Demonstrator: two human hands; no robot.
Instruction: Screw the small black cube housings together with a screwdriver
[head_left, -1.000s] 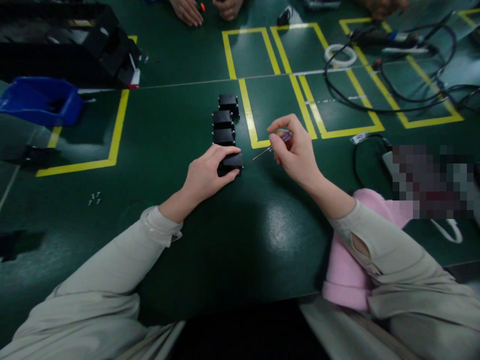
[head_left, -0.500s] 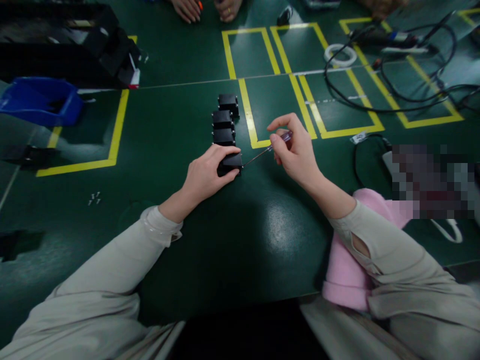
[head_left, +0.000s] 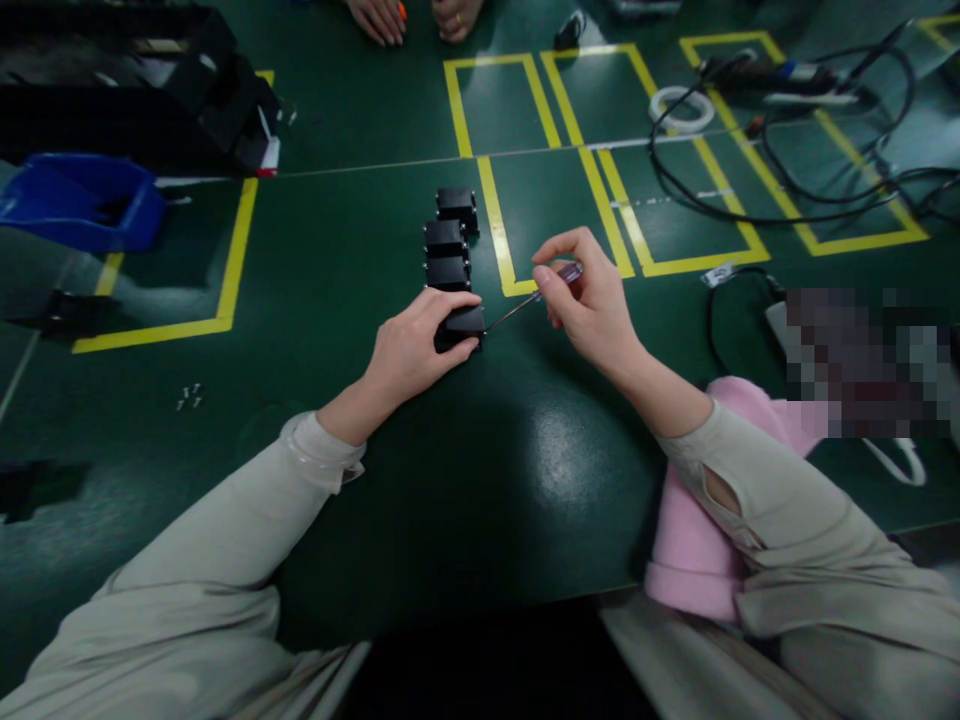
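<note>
My left hand (head_left: 412,345) is closed around the nearest black block (head_left: 463,322), thumb on its near side and fingers on the far side. Between the fingers of my right hand (head_left: 589,300) is a screwdriver (head_left: 571,272) with a translucent purplish handle. Its thin shaft slants down to the left, and the tip meets the block's right end at a small screw. Beyond my left hand, more black blocks (head_left: 447,272) of the same kind stand in a row, with small shiny screws at their ends.
Several loose screws (head_left: 189,397) lie at the left. A blue bin (head_left: 82,205) and a black rack (head_left: 135,110) stand far left. Black cables (head_left: 757,215) and a white ring (head_left: 681,110) lie at the right, pink cloth (head_left: 697,540) under my right sleeve. Another person's hands (head_left: 381,18) rest opposite.
The screwdriver's handle has turned slightly in my right hand, its tip staying at the block. My left hand keeps its place. A co-worker's hand at the top right has left the view.
</note>
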